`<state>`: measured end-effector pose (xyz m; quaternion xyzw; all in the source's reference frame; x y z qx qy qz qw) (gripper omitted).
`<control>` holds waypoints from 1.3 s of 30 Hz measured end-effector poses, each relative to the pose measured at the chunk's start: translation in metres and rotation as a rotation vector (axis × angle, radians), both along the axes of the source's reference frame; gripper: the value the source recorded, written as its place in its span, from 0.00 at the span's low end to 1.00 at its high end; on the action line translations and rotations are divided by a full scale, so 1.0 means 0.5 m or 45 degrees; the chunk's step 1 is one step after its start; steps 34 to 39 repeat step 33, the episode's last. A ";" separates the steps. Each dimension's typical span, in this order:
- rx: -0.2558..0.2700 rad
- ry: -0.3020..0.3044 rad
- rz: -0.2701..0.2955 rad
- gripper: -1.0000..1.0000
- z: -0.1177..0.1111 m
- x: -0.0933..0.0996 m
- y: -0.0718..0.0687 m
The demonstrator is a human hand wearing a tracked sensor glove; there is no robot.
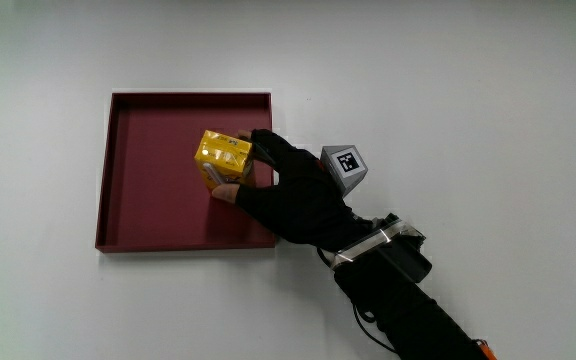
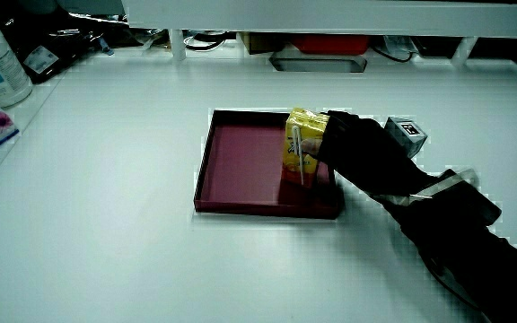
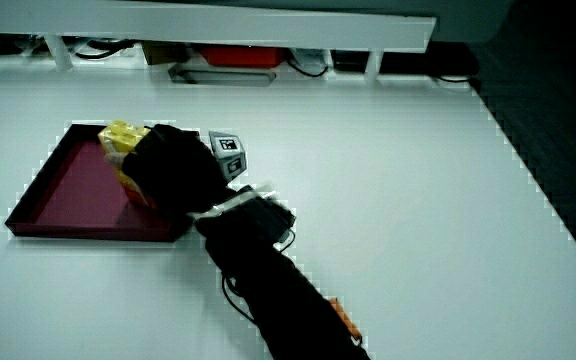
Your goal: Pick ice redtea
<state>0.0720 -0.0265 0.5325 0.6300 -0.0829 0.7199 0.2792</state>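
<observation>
**Hand grips yellow carton in red tray**

Main view: left of frame centre, the hand [image 1: 293, 195] clasps the yellow tea carton [image 1: 224, 160] standing in the red tray [image 1: 148, 190]; the fingers hide one side of it. In both side views the glove covers much of the carton [image 2: 302, 144] [image 3: 123, 140].

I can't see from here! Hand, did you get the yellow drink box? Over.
Hand shut on yellow drink box. Box inside red tray. Nothing else in tray, nothing in the way.

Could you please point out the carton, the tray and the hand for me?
carton [image 1: 222, 153]: main view, top face.
tray [image 1: 153, 190]: main view, bare floor.
hand [image 1: 298, 195]: main view, back of glove.
</observation>
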 end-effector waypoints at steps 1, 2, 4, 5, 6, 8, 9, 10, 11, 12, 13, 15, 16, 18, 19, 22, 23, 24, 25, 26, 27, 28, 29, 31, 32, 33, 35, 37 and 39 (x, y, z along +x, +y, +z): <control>-0.004 -0.002 0.019 0.76 -0.001 0.001 0.001; -0.001 -0.002 0.039 0.78 0.000 0.003 0.001; 0.011 -0.010 0.060 0.83 0.007 0.006 0.001; 0.016 0.000 0.064 0.85 0.005 0.006 0.001; 0.023 0.017 0.066 0.87 0.004 0.007 0.000; 0.034 0.023 0.070 0.91 0.002 0.007 -0.001; 0.047 0.012 0.073 0.93 -0.003 0.006 0.000; 0.047 0.019 0.079 0.96 -0.006 0.006 0.001; 0.049 0.007 0.085 0.98 -0.006 0.006 0.002; 0.067 0.022 0.085 1.00 0.000 0.007 0.002; 0.060 0.017 0.092 1.00 -0.002 0.007 0.003; 0.083 0.017 0.087 1.00 -0.002 0.006 0.006; 0.100 0.019 0.097 1.00 -0.002 0.006 0.008; 0.104 0.012 0.111 1.00 -0.002 0.005 0.013; 0.119 -0.013 0.124 1.00 -0.005 0.004 0.015; 0.100 -0.013 0.132 1.00 -0.007 0.006 0.018; 0.097 -0.030 0.134 1.00 -0.008 0.008 0.018; 0.094 -0.032 0.138 1.00 -0.008 0.012 0.018; 0.108 -0.033 0.136 1.00 -0.011 0.014 0.017; 0.109 -0.043 0.144 1.00 -0.019 0.017 0.016; 0.106 -0.041 0.135 1.00 -0.024 0.022 0.015; 0.103 -0.078 0.148 1.00 -0.036 0.026 0.013; 0.098 -0.084 0.151 1.00 -0.043 0.032 0.013; 0.097 -0.093 0.166 1.00 -0.058 0.047 0.011; 0.095 -0.097 0.177 1.00 -0.066 0.057 0.011; 0.094 -0.101 0.187 1.00 -0.073 0.066 0.010; 0.094 -0.101 0.187 1.00 -0.073 0.066 0.010; 0.094 -0.101 0.187 1.00 -0.073 0.066 0.010; 0.094 -0.101 0.187 1.00 -0.073 0.066 0.010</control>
